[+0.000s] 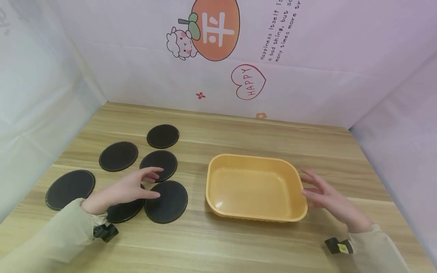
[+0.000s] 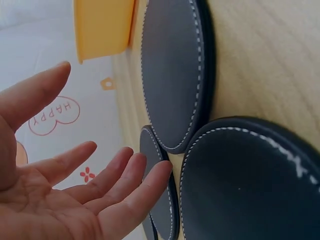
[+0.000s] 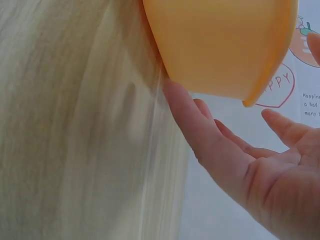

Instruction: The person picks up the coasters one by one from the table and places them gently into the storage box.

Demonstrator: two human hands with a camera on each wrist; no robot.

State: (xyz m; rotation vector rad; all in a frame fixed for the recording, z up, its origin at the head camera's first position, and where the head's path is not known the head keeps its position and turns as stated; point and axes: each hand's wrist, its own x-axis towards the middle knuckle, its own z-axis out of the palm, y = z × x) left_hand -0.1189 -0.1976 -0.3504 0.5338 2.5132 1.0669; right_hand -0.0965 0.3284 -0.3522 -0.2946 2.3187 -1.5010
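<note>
Several round black coasters with pale stitched edges lie flat on the left of the table, among them a front coaster point(image 1: 168, 206) and a far coaster point(image 1: 163, 136). Over them hovers my left hand point(image 1: 128, 187), fingers spread and holding nothing; in the left wrist view its palm point(image 2: 60, 210) faces the stitched coaster point(image 2: 172, 70). A yellow rectangular tub point(image 1: 252, 189) stands right of the coasters, its inside bare. Beside its right wall is my right hand point(image 1: 329, 199), fingers loosely extended, fingertips right at the rim. The right wrist view shows the tub's outer side point(image 3: 220, 45) above these fingers.
The wood-grain table point(image 1: 205, 250) ends at a white cloth backdrop point(image 1: 136, 72) with cartoon prints and lettering. Cloth walls rise on the left and right. Each wrist wears a dark strap with a small camera.
</note>
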